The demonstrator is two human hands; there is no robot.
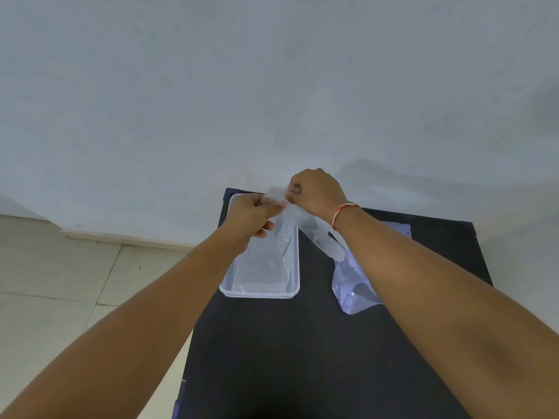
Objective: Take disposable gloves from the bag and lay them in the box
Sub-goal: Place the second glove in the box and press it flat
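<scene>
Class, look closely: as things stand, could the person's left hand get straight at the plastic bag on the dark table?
Probably not directly. The left hand is busy pinching the glove, and the right forearm lies across the bag, covering part of it.

Both arms reach forward, left hand (pixel 252 217) and right hand (pixel 314 190) pinching, fingers curled.

Soft, even, cool daylight; no glare. Faint blurred shadows on pale grey plaster wall (pixel 272 86). Wide-angle stretch at near edges; slightly soft overall.

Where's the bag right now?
Head view: the bag lies on the dark table, right of the box, partly under the right forearm.
</scene>
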